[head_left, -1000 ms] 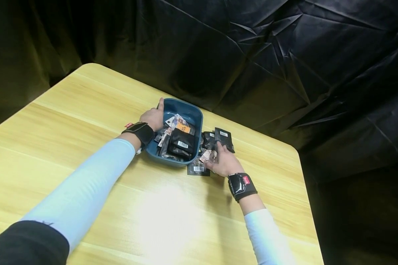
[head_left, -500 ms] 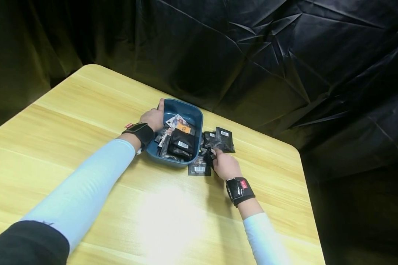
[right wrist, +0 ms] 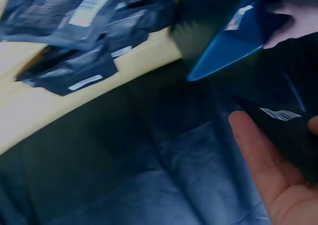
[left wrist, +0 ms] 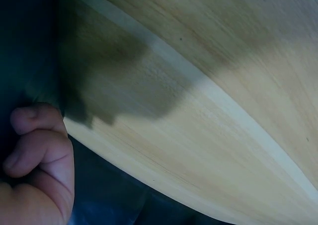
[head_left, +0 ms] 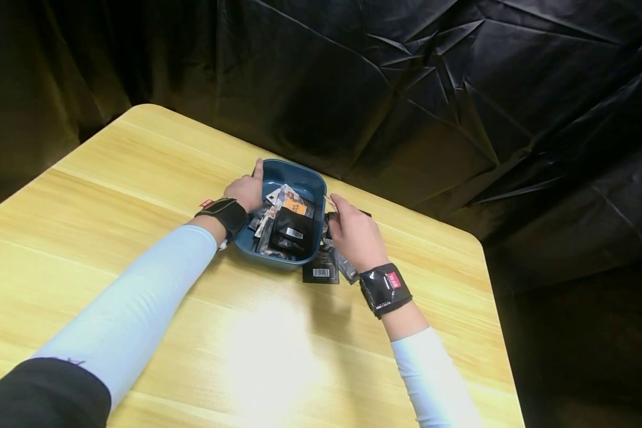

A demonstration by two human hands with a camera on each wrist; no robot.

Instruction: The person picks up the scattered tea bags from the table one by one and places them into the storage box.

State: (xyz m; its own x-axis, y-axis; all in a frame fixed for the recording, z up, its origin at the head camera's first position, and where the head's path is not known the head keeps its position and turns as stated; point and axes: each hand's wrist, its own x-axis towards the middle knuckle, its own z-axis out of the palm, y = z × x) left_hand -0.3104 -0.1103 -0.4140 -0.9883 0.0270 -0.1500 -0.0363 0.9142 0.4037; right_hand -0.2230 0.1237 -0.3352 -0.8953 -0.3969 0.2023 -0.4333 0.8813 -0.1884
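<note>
A blue plastic bin holds a pile of black packets and some printed pieces. My left hand grips the bin's left rim; its curled fingers press against the wall in the left wrist view. Just above the bin's right rim, my right hand pinches a black packet with a barcode label. From the head view only a pale, printed edge of that packet shows past the fingertips. Several other packets lie on the table right of the bin, partly hidden under the right hand.
The pale wood table has rounded corners, and its far edge runs close behind the bin. Black sheeting hangs beyond that edge. Loose packets overlap one another near the table edge in the right wrist view.
My right hand has picked up a packet from the pile and moved up and left towards the bin's rim. The left hand and the bin stay put.
</note>
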